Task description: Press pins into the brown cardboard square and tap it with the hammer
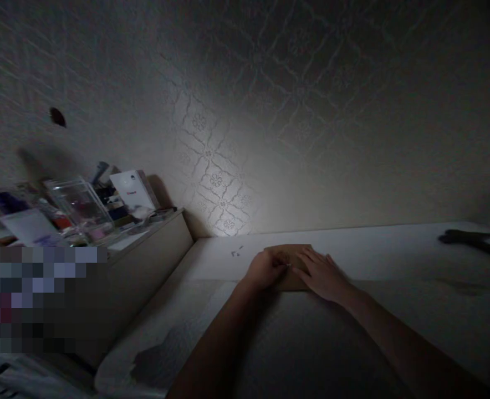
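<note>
A flat brown piece of paper or card (290,252) lies on a white table (386,249) against a patterned wall. My left hand (265,270) rests on its left part with the fingers curled, pinching near its middle. My right hand (322,272) lies flat on its right part, fingers spread and pressing down. The two hands touch each other near the middle of the piece. The light is dim, and the lower part of the piece is hidden under my hands.
A low cabinet (153,249) stands to the left, its top crowded with a clear plastic box (78,202), a white box (131,191) and small items. A dark object (469,239) lies at the table's far right. Small marks (235,252) show on the table.
</note>
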Motion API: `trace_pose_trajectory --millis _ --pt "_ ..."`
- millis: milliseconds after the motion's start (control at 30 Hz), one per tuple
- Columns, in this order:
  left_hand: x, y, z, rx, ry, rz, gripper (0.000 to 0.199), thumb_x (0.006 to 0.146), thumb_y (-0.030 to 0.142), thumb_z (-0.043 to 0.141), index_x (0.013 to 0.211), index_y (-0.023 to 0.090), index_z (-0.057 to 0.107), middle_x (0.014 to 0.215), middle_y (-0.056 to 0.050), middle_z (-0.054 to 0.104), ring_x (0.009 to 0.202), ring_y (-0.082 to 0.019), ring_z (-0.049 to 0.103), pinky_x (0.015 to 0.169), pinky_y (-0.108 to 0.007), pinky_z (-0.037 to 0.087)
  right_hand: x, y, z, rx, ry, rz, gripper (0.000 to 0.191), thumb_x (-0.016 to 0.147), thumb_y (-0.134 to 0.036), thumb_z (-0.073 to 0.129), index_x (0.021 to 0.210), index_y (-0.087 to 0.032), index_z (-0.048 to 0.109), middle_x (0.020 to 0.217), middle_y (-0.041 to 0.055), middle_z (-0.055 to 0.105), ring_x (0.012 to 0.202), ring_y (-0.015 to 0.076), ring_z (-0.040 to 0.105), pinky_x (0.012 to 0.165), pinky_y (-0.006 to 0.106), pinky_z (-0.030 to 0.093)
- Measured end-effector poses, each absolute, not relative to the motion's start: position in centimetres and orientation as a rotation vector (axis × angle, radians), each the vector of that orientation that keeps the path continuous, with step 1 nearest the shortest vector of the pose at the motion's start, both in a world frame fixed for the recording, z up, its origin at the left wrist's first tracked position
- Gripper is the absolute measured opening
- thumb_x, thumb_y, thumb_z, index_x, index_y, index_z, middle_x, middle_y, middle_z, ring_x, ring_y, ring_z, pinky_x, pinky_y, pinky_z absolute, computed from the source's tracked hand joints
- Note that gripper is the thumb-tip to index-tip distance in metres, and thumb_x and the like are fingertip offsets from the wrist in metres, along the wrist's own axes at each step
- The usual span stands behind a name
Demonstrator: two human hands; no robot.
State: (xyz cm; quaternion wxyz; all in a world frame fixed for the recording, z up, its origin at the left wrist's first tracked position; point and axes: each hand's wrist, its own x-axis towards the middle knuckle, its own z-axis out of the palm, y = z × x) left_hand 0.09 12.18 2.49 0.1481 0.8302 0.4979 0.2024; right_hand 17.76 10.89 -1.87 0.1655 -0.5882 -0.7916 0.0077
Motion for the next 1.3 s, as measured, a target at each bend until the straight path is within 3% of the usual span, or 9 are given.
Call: trace_pose_trajectory --millis 333,533,767,1300 --pt "0.0 12.3 2.9 2.297 1.539 0.621 0.017 0.078 0.025 0.057 0.085 0.016 0.069 0.078 -0.003 0.07 0.074 -0.016 0.063 0.07 -0.023 0.047 17.8 10.9 -2.0 -1.655 -2.239 0.032 0.055 0.088 -0.047 0.029 0.131 -0.016 0.045 0.141 0.0152 0.038 0.132 0.0287 0.03 0.103 0.054 0.025" --pt "-1.4 13.1 3.2 2.112 1.848 0.75 0.015 0.079 0.021 0.057 0.091 0.019 0.064 0.088 -0.003 0.07 0.079 -0.014 0.064 0.069 -0.021 0.045 17.9 10.8 -2.0 -1.676 -2.24 0.047 0.056 0.088 -0.047 0.029 0.132 -0.016 0.044 0.142 0.0135 0.037 0.133 0.0268 0.028 0.104 0.052 0.024" --pt "-4.5 13.8 3.4 1.88 2.391 0.596 0.02 0.081 0.021 0.051 0.096 0.022 0.064 0.1 -0.006 0.068 0.093 -0.021 0.063 0.073 -0.026 0.045 17.8 10.6 -1.7 -1.698 -2.231 0.058 0.055 0.089 -0.046 0.028 0.133 -0.016 0.043 0.143 0.0128 0.036 0.133 0.0262 0.028 0.105 0.051 0.024" --pt "-5.7 14.4 2.3 1.78 2.523 0.524 0.025 0.081 0.022 0.048 0.094 0.024 0.069 0.099 -0.009 0.069 0.096 -0.024 0.063 0.076 -0.031 0.045 17.8 10.6 -1.8 -1.69 -2.234 0.054 0.055 0.089 -0.046 0.029 0.132 -0.016 0.044 0.142 0.0125 0.037 0.133 0.0261 0.027 0.105 0.05 0.023"
